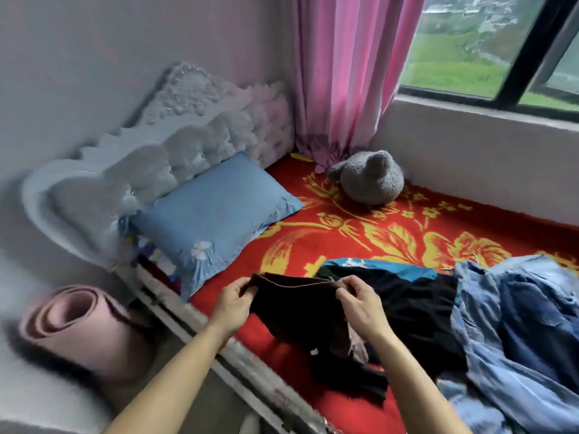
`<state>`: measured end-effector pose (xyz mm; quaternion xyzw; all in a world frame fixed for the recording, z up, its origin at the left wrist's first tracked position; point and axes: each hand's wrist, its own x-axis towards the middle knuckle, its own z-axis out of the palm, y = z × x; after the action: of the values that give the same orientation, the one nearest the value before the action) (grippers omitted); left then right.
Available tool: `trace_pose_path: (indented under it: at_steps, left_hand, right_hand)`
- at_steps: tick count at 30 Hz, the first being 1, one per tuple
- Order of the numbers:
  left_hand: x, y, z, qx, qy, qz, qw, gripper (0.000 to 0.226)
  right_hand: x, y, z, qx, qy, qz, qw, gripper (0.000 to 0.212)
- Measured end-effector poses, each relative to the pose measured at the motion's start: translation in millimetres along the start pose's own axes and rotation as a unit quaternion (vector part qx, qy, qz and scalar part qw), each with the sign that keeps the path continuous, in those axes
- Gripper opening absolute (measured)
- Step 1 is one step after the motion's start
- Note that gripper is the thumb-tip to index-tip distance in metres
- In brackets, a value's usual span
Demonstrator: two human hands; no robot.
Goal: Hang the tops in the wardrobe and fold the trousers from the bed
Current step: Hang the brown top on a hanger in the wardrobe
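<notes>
At lower centre of the frame, left hand [233, 303] and right hand [360, 303] each pinch, grip closed, a limp black garment [297, 311] over the red plush bed [344, 227], crumpled denim [517, 324] right, blue pillow [206, 211] upper left.

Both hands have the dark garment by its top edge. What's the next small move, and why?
Probably lift it clear and shake it out flat. The left hand and right hand pinch the dark garment at the two ends of its top edge, but its lower part lies bunched on the red bedspread.
</notes>
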<state>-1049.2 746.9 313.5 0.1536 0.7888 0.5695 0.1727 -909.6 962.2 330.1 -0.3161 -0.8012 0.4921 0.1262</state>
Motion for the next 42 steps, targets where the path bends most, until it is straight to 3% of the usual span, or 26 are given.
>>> trace_pose_path:
  at_steps: [5,9,13,16,19,22,24,28,31,35,39,42]
  left_hand:
    - [-114.9,-14.3,-76.1,0.025,0.153,-0.066,0.986,0.027]
    - [-201.4,-10.0,-147.8,-0.009,0.245,-0.124,0.962,0.026]
    - [-287.2,-1.3,-204.9,-0.078,0.341,-0.094,0.932,0.025]
    - [-352.6,3.3,-245.0,-0.121,0.391,-0.065,0.910,0.026]
    - [-422.1,-18.7,-293.3,-0.104,0.417,-0.077,0.900,0.008]
    - [-493.4,-46.8,-343.6,-0.055,0.463,-0.108,0.878,0.009]
    - [-537.5,-57.5,-373.1,-0.053,0.495,-0.125,0.858,0.014]
    - [-605.7,-77.2,-428.8,-0.039,0.543,-0.144,0.826,0.041]
    - [-639.2,-90.0,-463.4,-0.010,0.555,-0.166,0.815,0.025]
    - [-664.8,-100.6,-505.2,-0.007,0.558,-0.152,0.816,0.018]
    - [-673.3,-111.3,-548.6,-0.009,0.568,-0.149,0.809,0.016]
    - [-670.4,-119.4,-580.5,0.020,0.590,-0.151,0.793,0.010]
  right_hand:
    - [-46.5,-26.6,79.3,0.021,-0.164,-0.062,0.984,0.025]
    - [-98.3,-83.9,146.4,0.038,-0.264,-0.140,0.954,0.011]
    - [-171.1,-146.7,193.7,0.058,-0.331,-0.219,0.916,0.016]
    - [-236.2,-176.8,228.8,0.064,-0.393,-0.248,0.883,0.004]
    - [-307.0,-195.4,270.3,0.055,-0.462,-0.242,0.852,0.015]
    - [-383.2,-208.6,316.2,0.059,-0.510,-0.204,0.834,0.043]
    - [-432.4,-218.5,348.4,0.045,-0.524,-0.193,0.828,0.048]
    - [-511.2,-235.0,401.9,0.016,-0.551,-0.210,0.808,0.022]
    - [-549.9,-252.5,435.2,-0.008,-0.560,-0.237,0.794,0.014]
    - [-577.3,-283.9,474.6,-0.014,-0.538,-0.268,0.799,0.023]
    - [-583.7,-312.9,512.5,0.035,-0.530,-0.250,0.810,0.038]
    - [-586.3,-331.0,542.9,0.087,-0.544,-0.219,0.805,0.031]
